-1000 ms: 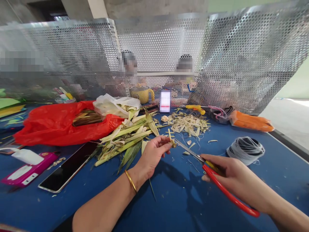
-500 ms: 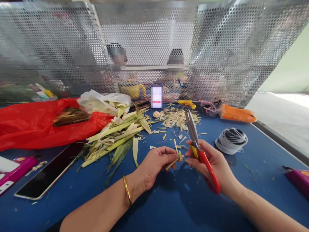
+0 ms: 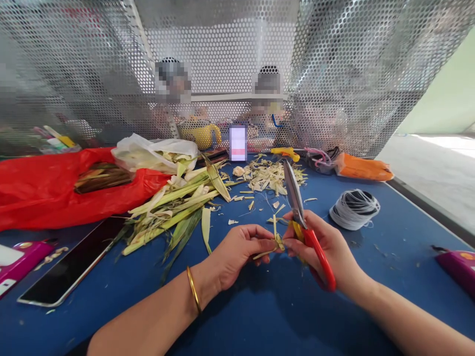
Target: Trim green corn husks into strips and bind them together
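Note:
My left hand (image 3: 247,252) pinches a small knotted piece of pale corn husk (image 3: 279,242) between thumb and fingers; one strip stands up from it and another points down to the left. Scissors (image 3: 295,193) with red and yellow handles rest in my right hand (image 3: 321,242), blades pointing up and away. The right thumb and forefinger also reach the right side of the husk piece and touch it. Left of my hands lies a heap of corn husks (image 3: 174,210), with a pile of husk scraps (image 3: 272,175) beyond them.
A spool of pale cord (image 3: 355,210) stands right, near an orange packet (image 3: 363,167). Left are a red plastic bag (image 3: 40,183) and a dark tablet or phone (image 3: 74,264). Purple tools (image 3: 454,264) lie at both sides. Behind a perforated metal screen (image 3: 230,49) sit two people.
My right thumb and forefinger have closed in on the husk piece, from slightly apart to touching. The whole view has shifted a little; both hands keep their holds.

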The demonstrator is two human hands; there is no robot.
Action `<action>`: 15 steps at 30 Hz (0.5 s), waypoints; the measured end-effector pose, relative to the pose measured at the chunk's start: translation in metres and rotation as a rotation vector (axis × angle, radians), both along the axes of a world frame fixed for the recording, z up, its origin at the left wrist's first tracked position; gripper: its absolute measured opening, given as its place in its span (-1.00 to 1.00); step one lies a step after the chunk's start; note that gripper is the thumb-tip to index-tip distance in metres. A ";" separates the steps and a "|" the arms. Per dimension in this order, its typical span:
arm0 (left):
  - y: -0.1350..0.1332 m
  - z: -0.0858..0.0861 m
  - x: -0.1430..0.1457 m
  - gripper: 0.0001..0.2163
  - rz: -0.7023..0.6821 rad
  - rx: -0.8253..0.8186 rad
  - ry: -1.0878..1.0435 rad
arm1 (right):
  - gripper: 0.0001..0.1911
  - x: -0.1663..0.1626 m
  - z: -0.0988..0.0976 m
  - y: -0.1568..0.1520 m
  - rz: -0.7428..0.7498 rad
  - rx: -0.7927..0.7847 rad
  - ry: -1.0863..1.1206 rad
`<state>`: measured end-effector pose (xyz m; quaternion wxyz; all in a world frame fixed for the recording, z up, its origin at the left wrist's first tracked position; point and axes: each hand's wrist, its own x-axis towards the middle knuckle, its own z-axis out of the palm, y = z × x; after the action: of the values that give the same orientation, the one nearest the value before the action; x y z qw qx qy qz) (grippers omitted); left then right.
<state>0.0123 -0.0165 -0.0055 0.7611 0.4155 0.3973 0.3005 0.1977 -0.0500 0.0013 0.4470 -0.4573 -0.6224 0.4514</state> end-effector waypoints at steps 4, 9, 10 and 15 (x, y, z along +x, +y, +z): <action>0.002 0.001 -0.002 -0.80 -0.042 0.014 0.006 | -0.68 -0.002 0.005 -0.001 0.030 -0.033 0.026; 0.003 -0.001 -0.001 -0.78 -0.070 0.008 -0.006 | -0.66 -0.005 0.007 -0.001 0.028 -0.057 0.086; 0.002 0.000 -0.001 -0.77 -0.067 0.005 -0.025 | -0.66 -0.005 0.006 -0.001 0.019 -0.051 0.088; -0.003 0.002 0.004 -0.72 -0.052 -0.025 -0.040 | -0.67 -0.005 -0.003 -0.003 -0.060 0.019 0.027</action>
<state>0.0158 -0.0190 -0.0034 0.7817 0.4098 0.3747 0.2838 0.1931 -0.0528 -0.0015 0.4731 -0.4655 -0.6063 0.4381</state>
